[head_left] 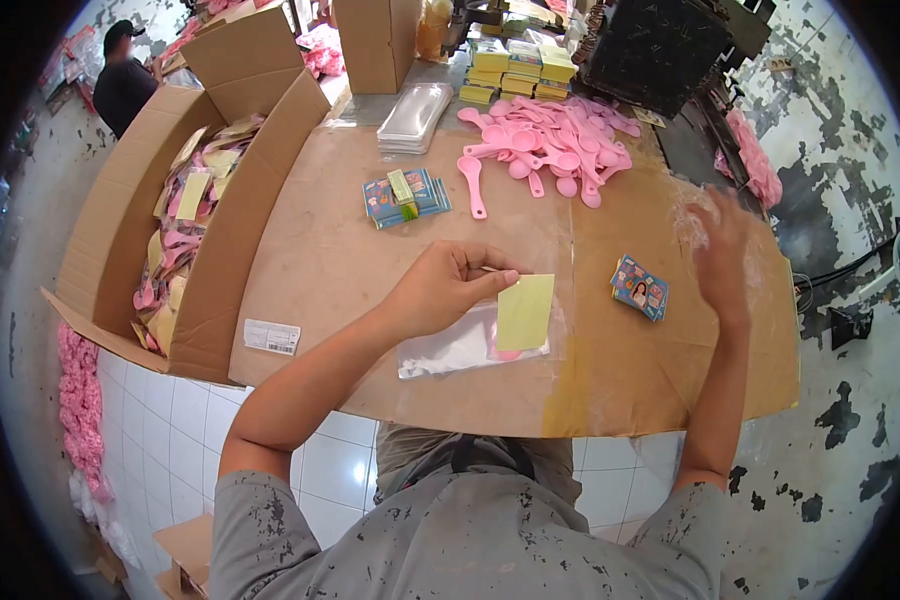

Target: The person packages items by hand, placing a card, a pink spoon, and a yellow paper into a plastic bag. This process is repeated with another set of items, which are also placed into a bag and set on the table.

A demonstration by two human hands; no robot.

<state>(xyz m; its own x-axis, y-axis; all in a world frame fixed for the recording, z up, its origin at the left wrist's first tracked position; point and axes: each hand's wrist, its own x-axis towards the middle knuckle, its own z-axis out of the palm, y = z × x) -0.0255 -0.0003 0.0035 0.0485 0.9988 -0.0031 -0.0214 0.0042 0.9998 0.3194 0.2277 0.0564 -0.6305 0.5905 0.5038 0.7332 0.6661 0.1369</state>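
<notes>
My left hand [458,285] pinches the top corner of a pale yellow card [526,312] between thumb and fingers. Beneath the card lies a white and clear plastic packet [440,350], with something pink showing at the card's lower edge. My right hand [722,240], slightly blurred, is raised near crumpled clear plastic [692,218] at the right side of the table; its fingers and anything in them are hard to make out. A small stack of blue printed cards [640,288] lies between the two hands.
Pink spoons [560,145] are heaped at the back, beside yellow card stacks [522,68], clear bags [415,118] and blue packets [406,198]. An open carton [245,200] of filled packets flanks the cardboard-covered table [310,230]. A dark machine [655,50] and a person [125,85] are farther back.
</notes>
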